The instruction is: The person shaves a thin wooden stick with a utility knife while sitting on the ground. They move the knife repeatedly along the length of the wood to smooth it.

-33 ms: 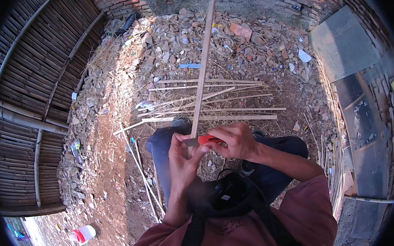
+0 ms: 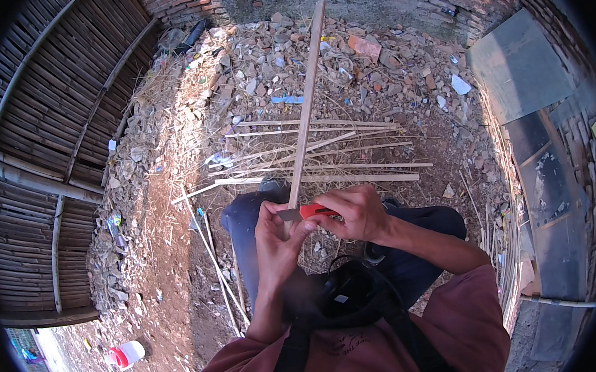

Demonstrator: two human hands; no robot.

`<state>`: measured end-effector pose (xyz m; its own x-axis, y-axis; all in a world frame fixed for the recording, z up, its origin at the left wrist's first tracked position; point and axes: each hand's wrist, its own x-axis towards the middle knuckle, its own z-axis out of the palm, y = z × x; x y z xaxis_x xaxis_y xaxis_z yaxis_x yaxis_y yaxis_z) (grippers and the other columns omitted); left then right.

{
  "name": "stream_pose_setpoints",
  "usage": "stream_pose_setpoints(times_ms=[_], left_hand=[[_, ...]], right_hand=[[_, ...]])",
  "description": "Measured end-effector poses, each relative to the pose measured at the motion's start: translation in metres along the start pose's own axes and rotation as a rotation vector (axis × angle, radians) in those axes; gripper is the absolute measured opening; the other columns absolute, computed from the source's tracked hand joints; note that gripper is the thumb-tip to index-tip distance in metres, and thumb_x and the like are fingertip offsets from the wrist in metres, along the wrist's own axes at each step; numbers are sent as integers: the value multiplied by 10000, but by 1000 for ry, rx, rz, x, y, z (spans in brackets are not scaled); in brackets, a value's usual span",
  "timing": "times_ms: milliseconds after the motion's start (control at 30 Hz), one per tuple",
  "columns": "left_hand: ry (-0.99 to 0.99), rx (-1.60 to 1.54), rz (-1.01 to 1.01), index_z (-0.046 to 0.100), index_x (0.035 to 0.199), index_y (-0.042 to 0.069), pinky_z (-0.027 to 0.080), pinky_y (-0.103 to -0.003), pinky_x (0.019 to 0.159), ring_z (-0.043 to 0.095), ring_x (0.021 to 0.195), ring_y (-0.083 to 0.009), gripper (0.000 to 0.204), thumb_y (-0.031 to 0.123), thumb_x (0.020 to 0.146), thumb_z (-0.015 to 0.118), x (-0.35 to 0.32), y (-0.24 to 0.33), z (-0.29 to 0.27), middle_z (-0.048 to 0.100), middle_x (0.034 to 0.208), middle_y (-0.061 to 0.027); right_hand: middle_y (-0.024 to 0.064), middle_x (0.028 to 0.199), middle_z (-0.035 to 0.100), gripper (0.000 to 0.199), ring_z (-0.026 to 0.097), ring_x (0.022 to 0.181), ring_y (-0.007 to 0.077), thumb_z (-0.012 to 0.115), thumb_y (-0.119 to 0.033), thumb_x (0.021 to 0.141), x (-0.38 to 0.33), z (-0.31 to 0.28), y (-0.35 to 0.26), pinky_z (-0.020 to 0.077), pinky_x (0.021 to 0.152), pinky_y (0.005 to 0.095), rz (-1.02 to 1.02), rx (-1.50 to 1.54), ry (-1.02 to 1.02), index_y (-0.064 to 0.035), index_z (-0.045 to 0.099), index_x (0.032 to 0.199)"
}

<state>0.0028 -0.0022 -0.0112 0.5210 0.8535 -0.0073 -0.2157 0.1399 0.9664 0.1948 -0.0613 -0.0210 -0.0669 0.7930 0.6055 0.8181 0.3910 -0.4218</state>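
My left hand [image 2: 274,243] is closed around the near end of a long, flat wooden strip [image 2: 308,95], which points away from me toward the rubble. In my right hand [image 2: 359,213] is a red-handled utility knife [image 2: 317,211], its fingers wrapped round the handle. The broad grey blade lies across the strip's near end, between both hands. My left thumb rests close to the front of the knife handle. Beyond my legs, several thin pale strips [image 2: 353,179] lie crosswise on the ground, and the held strip passes above them.
Broken bricks and stones [image 2: 262,71] cover the ground ahead. A slatted bamboo wall [image 2: 24,170] stands left, and sheet panels [image 2: 521,67] lean at the right. More narrow strips [image 2: 215,261] lie by my left knee. A red-and-white container [image 2: 126,353] sits at lower left.
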Motion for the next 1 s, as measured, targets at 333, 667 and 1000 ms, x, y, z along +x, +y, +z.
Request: stream_pose_setpoints(times_ms=[333, 667, 1000], left_hand=[[-27, 101, -36, 401, 1066, 78, 436, -162, 689, 593, 821, -23, 427, 84, 966, 816, 3, -3, -3, 681, 957, -30], [90, 295, 48, 380, 1068, 51, 489, -190, 705, 585, 860, -53, 429, 73, 978, 799, 0, -1, 10, 669, 955, -58], [123, 672, 38, 450, 1063, -3, 467, -420, 566, 633, 566, -290, 362, 235, 1038, 721, 7, 1, 21, 630, 667, -171]], right_hand=[[54, 787, 731, 288, 719, 591, 222, 788, -344, 926, 0, -2, -1, 538, 483, 358, 7, -95, 46, -94, 722, 1052], [46, 795, 743, 292, 728, 610, 223, 804, -348, 904, 8, -13, 0, 548, 500, 360, 15, -149, 37, -109, 717, 1048], [51, 786, 760, 306, 743, 625, 221, 817, -375, 909, 18, -21, 6, 554, 516, 355, 109, -199, 49, -103, 748, 1031]])
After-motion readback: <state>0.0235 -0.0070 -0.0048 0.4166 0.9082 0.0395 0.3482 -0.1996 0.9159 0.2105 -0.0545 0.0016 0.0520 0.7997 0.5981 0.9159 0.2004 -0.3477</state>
